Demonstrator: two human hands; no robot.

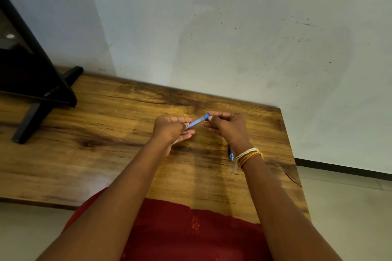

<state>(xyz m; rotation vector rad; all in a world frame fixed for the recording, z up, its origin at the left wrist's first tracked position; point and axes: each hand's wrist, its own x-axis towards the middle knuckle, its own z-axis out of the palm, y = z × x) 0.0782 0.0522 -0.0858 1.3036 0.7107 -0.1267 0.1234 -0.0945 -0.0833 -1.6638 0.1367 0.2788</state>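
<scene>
A slim blue pen barrel (198, 121) is held above the wooden table (110, 125), slanting up to the right. My left hand (170, 130) grips its lower end with curled fingers. My right hand (228, 126) pinches its upper end between thumb and fingertips. A second blue pen part (231, 154) lies on the table just under my right wrist, partly hidden by the wrist and its thread bracelets.
A black stand with a crossed foot (31, 95) occupies the table's far left. The white wall (233, 38) runs along the table's far edge. The table's right edge (293, 161) drops to a tiled floor.
</scene>
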